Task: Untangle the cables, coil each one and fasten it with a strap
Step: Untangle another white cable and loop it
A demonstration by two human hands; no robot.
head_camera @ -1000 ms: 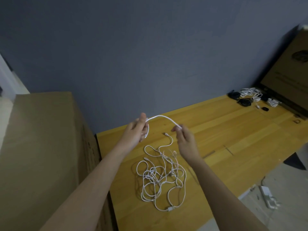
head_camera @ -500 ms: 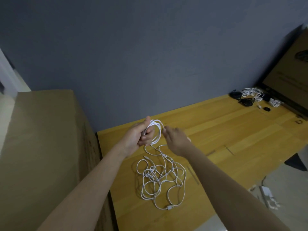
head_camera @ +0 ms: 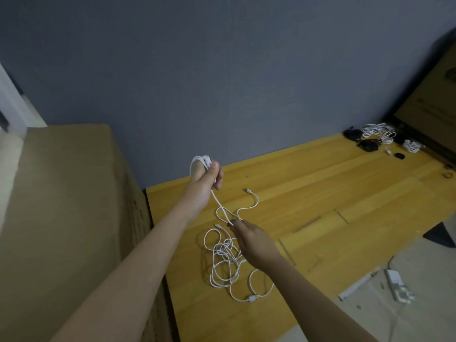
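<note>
We gripped the coiled part of the thin white cable [head_camera: 218,203] in our left hand [head_camera: 206,174] while our right hand [head_camera: 251,239] fingertips pinched its straight run above the wooden table [head_camera: 345,193].

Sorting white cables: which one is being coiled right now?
The white cable looped around the left hand, pinched by the right hand; the tangled pile lies on the table.
</note>
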